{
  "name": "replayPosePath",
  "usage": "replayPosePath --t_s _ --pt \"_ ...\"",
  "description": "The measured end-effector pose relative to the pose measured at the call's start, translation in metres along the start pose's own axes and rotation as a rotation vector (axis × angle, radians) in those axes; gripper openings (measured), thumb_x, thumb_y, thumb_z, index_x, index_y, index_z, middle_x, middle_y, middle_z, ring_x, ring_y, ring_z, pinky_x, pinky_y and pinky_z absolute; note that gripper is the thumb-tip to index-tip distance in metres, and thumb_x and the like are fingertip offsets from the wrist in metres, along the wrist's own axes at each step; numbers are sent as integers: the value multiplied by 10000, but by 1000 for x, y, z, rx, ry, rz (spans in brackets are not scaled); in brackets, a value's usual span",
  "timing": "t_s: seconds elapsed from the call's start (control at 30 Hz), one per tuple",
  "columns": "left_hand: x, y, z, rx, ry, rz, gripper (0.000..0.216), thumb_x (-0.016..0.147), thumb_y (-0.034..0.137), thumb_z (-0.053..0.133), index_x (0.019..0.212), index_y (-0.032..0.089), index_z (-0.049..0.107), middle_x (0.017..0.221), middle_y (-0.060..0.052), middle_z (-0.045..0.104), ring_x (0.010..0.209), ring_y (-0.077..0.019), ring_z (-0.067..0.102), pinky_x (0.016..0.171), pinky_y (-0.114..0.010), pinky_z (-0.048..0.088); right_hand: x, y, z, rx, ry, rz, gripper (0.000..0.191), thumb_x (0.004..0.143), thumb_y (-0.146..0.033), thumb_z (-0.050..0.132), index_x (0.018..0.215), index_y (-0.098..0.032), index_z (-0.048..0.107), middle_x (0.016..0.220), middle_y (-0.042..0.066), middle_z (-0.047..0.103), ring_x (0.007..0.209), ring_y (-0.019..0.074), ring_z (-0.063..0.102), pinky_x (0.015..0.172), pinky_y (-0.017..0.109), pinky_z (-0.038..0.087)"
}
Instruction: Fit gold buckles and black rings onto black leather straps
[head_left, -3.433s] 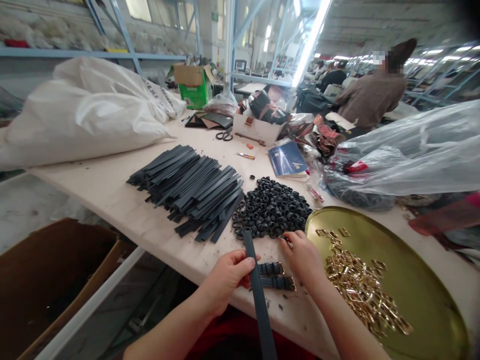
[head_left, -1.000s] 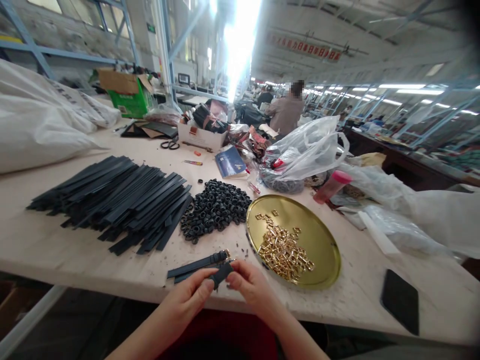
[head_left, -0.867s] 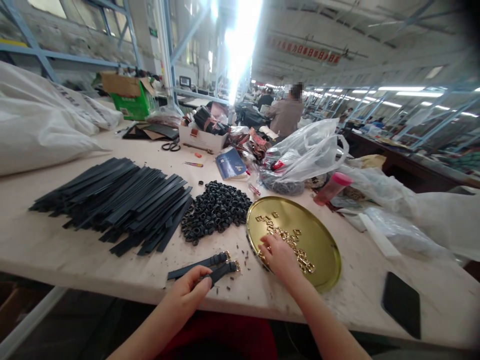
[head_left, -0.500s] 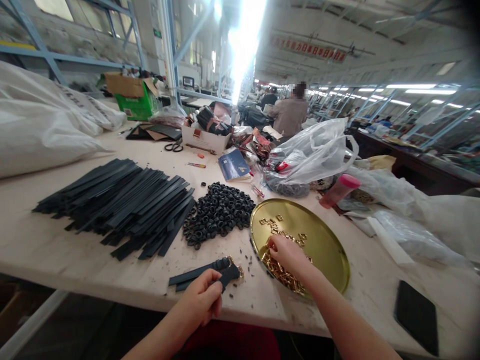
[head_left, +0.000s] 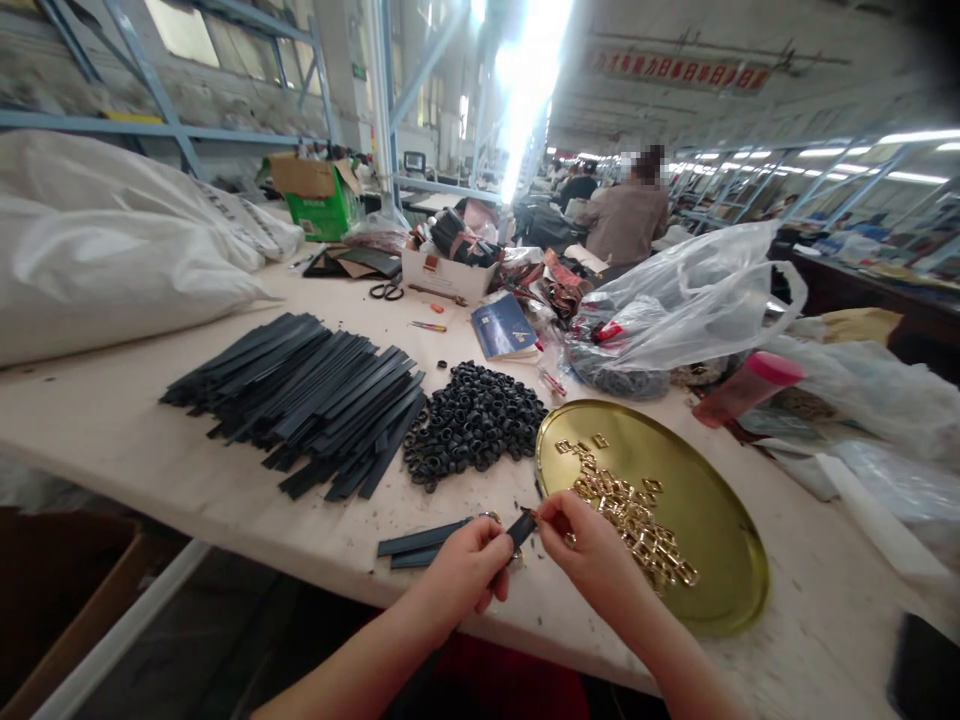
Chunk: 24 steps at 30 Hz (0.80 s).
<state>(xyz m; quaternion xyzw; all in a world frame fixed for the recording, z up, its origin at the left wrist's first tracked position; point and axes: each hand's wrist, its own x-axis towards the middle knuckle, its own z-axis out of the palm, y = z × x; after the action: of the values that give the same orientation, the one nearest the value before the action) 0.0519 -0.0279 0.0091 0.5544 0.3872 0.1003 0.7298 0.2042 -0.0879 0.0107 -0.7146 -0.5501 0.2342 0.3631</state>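
My left hand [head_left: 476,560] is closed around a short dark strap [head_left: 520,528], whose end sticks out past the thumb. At that end my right hand [head_left: 574,530] pinches a small gold buckle, mostly hidden by the fingertips. Straps with gold buckles [head_left: 424,540] lie on the table just behind my left hand, partly covered by it. Loose gold buckles [head_left: 622,510] are heaped on a round gold tray [head_left: 720,520] beside my right hand. Farther back are a pile of small black loops [head_left: 480,415] and a stack of long dark strips [head_left: 300,390].
A blue booklet [head_left: 504,328], scissors [head_left: 386,291] and a white box [head_left: 442,275] lie toward the back. A clear plastic bag [head_left: 675,310] and a pink-lidded bottle [head_left: 750,388] stand behind the tray. A black phone [head_left: 926,665] is at right. A person [head_left: 626,220] is in the background.
My right hand has come out of the tray's buckles and moved left to the strap's end. My left hand has lifted that strap off the others. The view has shifted left.
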Motion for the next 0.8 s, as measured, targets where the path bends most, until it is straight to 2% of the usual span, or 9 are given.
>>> replayPosePath --t_s 0.07,0.2,0.37,0.43,0.63,0.73,0.8 --pt "-3 -4 -3 30 30 7 190 799 368 390 754 186 418 416 90 444 294 -46 273 326 -162 180 -6 -5 9 164 -32 28 32 746 -221 528 725 -207 509 669 -14 552 591 129 486 567 258 384" --pt "-15 -12 -9 149 99 90 198 807 361 410 759 178 467 436 85 441 334 -59 306 364 -174 233 -13 -6 25 544 -149 137 163 768 -345 557 740 -190 515 672 -13 545 629 131 505 592 264 409" --pt "-29 -13 -9 255 121 241 198 819 332 420 783 164 519 500 67 466 437 -82 396 473 -196 319 -23 -11 39 810 -26 231 242 715 -379 638 822 -193 525 659 -39 549 582 107 501 585 254 407" --pt "-32 -12 -8 264 127 280 192 823 335 426 789 163 504 528 59 483 479 -90 429 500 -199 335 -29 -17 43 891 -29 271 264 697 -364 663 860 -194 544 666 -41 558 574 97 494 582 246 405" --pt "-40 -13 -10 196 71 243 187 826 359 430 832 174 460 575 49 528 463 -83 452 460 -186 333 -39 -29 47 1145 -142 405 240 651 -321 708 794 -198 559 713 -22 570 573 98 505 562 246 424" --pt "-45 -14 -13 242 51 187 169 820 331 424 770 173 459 535 55 509 401 -67 400 412 -178 301 -39 -27 49 1219 -41 455 280 623 -305 729 819 -215 549 718 -30 565 576 90 501 548 221 420" --pt "-48 -14 -15 224 38 162 178 820 336 416 776 170 462 533 57 508 377 -58 367 389 -174 282 -40 -25 51 1178 7 427 265 642 -315 714 826 -215 551 708 -36 554 563 81 478 545 212 411"
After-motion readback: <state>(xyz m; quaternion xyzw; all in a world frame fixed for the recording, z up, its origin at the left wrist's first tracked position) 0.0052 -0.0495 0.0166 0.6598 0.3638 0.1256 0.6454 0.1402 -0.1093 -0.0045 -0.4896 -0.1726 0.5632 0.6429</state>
